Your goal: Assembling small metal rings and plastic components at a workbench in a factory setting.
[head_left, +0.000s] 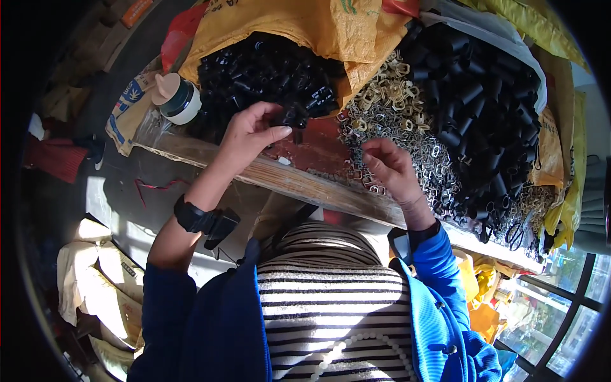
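My left hand (251,135) pinches a small black plastic piece (294,116) between thumb and fingers, just in front of a heap of similar glossy black pieces (261,76). That heap spills from the mouth of a yellow woven sack (286,22). To the right, my right hand (394,170) hovers over the edge of a pile of small silver metal clips (414,137). Its thumb and fingertips are drawn together; whatever lies between them is too small to make out. Larger brass-coloured clips (398,86) lie behind the silver ones.
Black tube pieces (474,95) fill a white sack at the right. A lidded jar (184,105) stands at the table's left end. The worn wooden table edge (286,181) runs below my hands. Another person's red garment (54,159) shows far left; pale sacks (105,280) lie lower left.
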`<action>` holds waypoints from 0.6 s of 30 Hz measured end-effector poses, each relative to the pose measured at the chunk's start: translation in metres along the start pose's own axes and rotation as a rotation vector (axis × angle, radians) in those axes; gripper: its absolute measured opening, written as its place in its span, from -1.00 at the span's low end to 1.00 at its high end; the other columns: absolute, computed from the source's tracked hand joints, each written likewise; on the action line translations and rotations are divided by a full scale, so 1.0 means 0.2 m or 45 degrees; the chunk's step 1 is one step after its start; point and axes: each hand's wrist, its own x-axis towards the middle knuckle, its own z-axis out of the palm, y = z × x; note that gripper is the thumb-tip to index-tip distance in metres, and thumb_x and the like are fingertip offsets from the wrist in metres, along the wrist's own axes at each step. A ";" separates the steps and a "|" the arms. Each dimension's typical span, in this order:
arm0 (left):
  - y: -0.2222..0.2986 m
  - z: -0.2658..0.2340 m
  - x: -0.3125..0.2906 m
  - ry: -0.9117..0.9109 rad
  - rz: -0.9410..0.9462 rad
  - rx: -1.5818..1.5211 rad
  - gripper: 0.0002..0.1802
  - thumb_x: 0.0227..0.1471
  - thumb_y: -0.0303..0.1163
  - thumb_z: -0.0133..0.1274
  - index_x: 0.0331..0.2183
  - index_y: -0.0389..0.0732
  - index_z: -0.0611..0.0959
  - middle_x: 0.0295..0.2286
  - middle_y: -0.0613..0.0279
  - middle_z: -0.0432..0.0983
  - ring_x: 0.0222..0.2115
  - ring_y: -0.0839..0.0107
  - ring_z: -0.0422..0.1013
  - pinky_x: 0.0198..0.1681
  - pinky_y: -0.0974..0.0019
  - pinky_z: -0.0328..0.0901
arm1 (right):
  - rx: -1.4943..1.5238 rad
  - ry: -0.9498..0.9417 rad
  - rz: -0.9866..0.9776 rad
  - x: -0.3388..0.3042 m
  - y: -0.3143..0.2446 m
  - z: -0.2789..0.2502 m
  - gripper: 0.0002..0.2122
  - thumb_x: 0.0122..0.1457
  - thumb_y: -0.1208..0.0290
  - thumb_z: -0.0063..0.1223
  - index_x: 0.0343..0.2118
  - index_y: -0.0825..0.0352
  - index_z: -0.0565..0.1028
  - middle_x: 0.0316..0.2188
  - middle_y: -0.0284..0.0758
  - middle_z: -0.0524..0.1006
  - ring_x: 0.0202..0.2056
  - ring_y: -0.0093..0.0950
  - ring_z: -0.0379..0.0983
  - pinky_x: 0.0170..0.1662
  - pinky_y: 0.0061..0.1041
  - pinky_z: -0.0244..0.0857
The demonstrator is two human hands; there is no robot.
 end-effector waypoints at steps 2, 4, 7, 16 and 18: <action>0.00 -0.09 -0.06 0.067 -0.070 -0.081 -0.70 -0.16 -0.46 0.03 -0.28 -0.30 0.43 -0.48 0.34 0.40 -0.52 0.60 0.33 -0.45 0.56 0.25 | -0.158 -0.131 -0.073 0.10 -0.01 0.12 -0.81 -0.01 0.49 -0.08 -0.31 0.39 0.35 -0.57 -0.43 0.36 -0.53 -0.68 0.24 -0.47 -0.71 0.17; 0.01 -0.17 -0.14 0.203 -0.205 -0.232 -0.69 -0.12 -0.44 0.01 -0.25 -0.29 0.42 -0.47 0.36 0.40 -0.50 0.64 0.32 -0.44 0.57 0.25 | -0.648 -0.313 -0.153 0.19 -0.03 0.24 -0.81 -0.06 0.45 -0.04 -0.36 0.38 0.36 -0.52 -0.32 0.41 -0.52 -0.56 0.33 -0.47 -0.65 0.20; 0.01 -0.19 -0.24 0.246 -0.313 -0.422 -0.68 -0.11 -0.46 -0.02 -0.21 -0.27 0.41 -0.47 0.36 0.40 -0.49 0.64 0.32 -0.43 0.57 0.26 | -1.027 -0.318 -0.263 0.24 0.00 0.36 -0.81 -0.11 0.43 -0.02 -0.40 0.36 0.36 -0.45 -0.25 0.42 -0.47 -0.42 0.36 -0.44 -0.56 0.24; -0.13 -0.10 -0.35 0.171 -0.363 -0.759 -0.71 -0.16 -0.54 0.01 -0.29 -0.27 0.36 -0.46 0.31 0.34 -0.46 0.56 0.33 -0.40 0.52 0.29 | -1.286 -0.237 -0.609 0.28 0.06 0.50 -0.78 -0.16 0.49 -0.09 -0.36 0.32 0.37 -0.35 -0.16 0.40 -0.39 -0.22 0.36 -0.37 -0.32 0.27; -0.12 -0.09 -0.36 0.182 -0.338 -0.724 -0.70 -0.17 -0.54 0.02 -0.29 -0.27 0.36 -0.47 0.31 0.34 -0.46 0.56 0.33 -0.41 0.53 0.29 | -1.335 -0.248 -0.644 0.29 0.07 0.51 -0.79 -0.16 0.50 -0.09 -0.37 0.32 0.37 -0.36 -0.15 0.40 -0.40 -0.21 0.36 -0.38 -0.32 0.27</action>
